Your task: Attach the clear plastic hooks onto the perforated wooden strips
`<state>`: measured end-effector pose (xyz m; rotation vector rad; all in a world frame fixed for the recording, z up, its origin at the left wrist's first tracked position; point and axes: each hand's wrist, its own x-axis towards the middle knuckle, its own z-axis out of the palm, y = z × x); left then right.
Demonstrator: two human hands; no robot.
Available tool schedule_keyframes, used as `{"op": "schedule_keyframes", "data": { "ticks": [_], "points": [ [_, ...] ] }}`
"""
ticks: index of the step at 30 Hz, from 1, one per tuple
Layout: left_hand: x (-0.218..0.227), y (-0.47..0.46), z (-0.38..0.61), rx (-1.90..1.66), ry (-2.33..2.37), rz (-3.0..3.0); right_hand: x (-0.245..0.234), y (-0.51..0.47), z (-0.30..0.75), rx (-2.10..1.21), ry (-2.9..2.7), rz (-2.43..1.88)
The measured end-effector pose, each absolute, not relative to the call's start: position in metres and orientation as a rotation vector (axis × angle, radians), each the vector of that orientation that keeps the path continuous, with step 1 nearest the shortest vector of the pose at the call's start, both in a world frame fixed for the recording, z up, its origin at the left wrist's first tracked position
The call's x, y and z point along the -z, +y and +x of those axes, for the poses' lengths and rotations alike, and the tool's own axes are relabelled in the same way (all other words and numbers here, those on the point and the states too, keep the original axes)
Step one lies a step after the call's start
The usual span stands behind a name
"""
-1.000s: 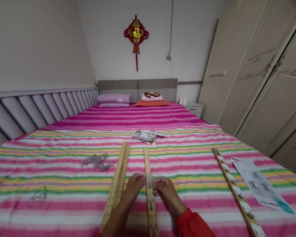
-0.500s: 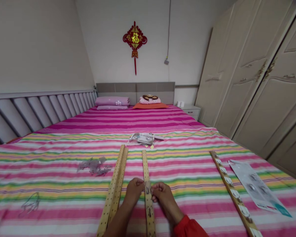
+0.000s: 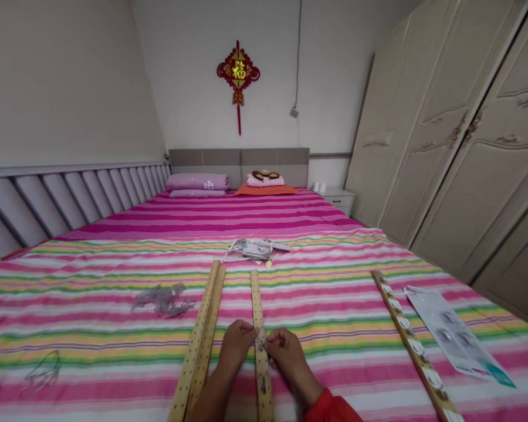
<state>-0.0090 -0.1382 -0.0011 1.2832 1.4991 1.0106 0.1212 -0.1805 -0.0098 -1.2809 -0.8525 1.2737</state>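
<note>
A narrow wooden strip (image 3: 257, 305) with rows of small holes lies lengthwise in front of me. On it, between my hands, is a small shiny metal piece (image 3: 260, 344); its exact kind is too small to tell. My left hand (image 3: 237, 346) is closed in a pinch at the strip's left edge, its fingertips beside the metal piece. From the other side my right hand (image 3: 288, 353) pinches at the metal piece with thumb and forefinger. Another small metal piece (image 3: 263, 384) sits lower on the same strip.
Two more perforated wooden strips (image 3: 201, 340) lie to the left, near crumpled clear plastic (image 3: 163, 300) and a thin wire-like bundle (image 3: 44, 372). Rightward are a strip with several white-and-metal fittings (image 3: 403, 324) and a blister pack (image 3: 457, 337). A plastic packet (image 3: 250, 249) lies ahead.
The camera view has shifted slightly. A translucent covering seen around the metal piece no longer shows, and my right fingertips are now closer in over the strip.
</note>
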Motion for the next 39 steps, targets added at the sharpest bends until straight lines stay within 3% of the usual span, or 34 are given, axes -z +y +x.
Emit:
{"op": "schedule_keyframes", "data": {
  "ticks": [11, 24, 39],
  "points": [
    [0.018, -0.124, -0.012, -0.880, 1.631, 1.442, 0.030, -0.168, 0.120, -1.193, -0.839, -1.353],
    [-0.030, -0.140, -0.001, -0.452, 1.901, 1.651, 0.022, -0.168, 0.118, -1.230, -0.750, -1.305],
    [-0.001, -0.129, -0.010, -0.822, 1.520, 1.350, 0.013, -0.174, 0.123, -1.315, -0.781, -1.376]
  ]
}}
